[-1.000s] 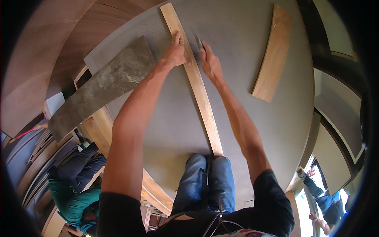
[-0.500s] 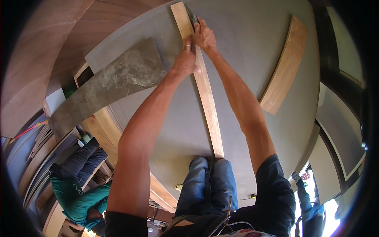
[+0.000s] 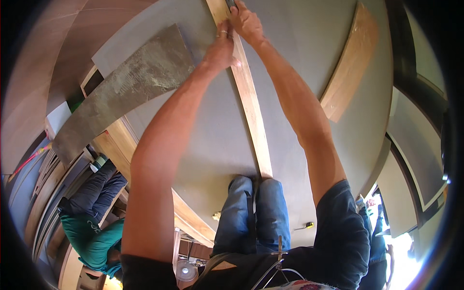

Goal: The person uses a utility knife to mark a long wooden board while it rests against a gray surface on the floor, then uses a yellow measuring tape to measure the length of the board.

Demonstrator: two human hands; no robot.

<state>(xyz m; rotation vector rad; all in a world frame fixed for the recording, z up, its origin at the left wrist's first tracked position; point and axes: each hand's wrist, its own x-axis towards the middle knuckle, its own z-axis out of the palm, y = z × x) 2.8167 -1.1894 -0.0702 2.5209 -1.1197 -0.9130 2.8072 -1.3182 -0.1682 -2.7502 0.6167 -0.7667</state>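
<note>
The long wooden strip (image 3: 251,108) lies on the grey tabletop (image 3: 208,135), with its near end just in front of the jeans (image 3: 241,212) and its far end running out of view. A second ago the right hand (image 3: 247,23) was off to the right of the strip, with a gap between them; now it has come in against the strip's right edge, toward the far end. Its fingers are closed around a dark tool (image 3: 231,4), mostly hidden by the hand and cut off by the frame, so I cannot tell its kind, nor whether it touches the wood. The left hand (image 3: 223,50) has stayed on the strip, just nearer than the right one; its fingers are close together and stretched forward along the wood, the thumb apart from them at the right edge. Whether they squeeze the strip or only press on it I cannot tell. For the work, the change means that tool and steadying hand are now together at the same stretch of the strip, the right fingertips close to the left ones. Well to the right of the strip lies a shorter, wider board (image 3: 350,63); to its left, a dark, scuffed board (image 3: 140,72). Farther left of the strip and nearer, another person in a green top (image 3: 89,241) is bent over
</note>
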